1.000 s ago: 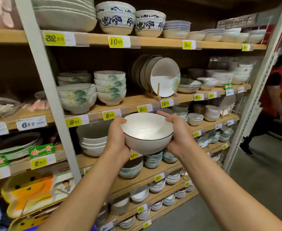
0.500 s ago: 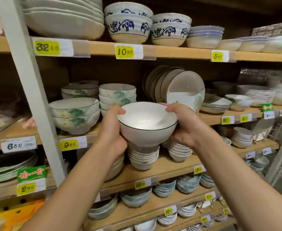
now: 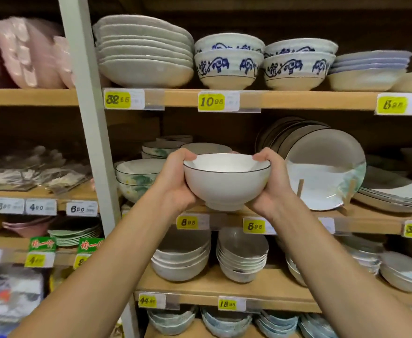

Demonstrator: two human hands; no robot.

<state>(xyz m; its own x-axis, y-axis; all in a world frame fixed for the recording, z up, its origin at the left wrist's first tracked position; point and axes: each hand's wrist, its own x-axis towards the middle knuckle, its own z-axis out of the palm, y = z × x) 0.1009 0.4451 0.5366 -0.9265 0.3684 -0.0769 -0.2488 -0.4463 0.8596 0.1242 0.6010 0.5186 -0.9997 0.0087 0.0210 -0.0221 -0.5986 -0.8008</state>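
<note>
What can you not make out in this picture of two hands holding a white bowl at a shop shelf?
Head view:
- Fingers of the left hand and right hand behind the white bowl, hidden by it.
- Price label beside the right wrist, partly covered by the forearm.
- Pink items top left, blurred and cut by the edge.
- Small print on the 10.98 tag, too blurred.

The upper shelf edge (image 3: 180,98) is carrying yellow tags "32" (image 3: 117,100) and "10 98" (image 3: 211,101); the middle shelf edge (image 3: 370,219) is carrying "8 98" (image 3: 188,222) and "6 98" (image 3: 254,226).
</note>
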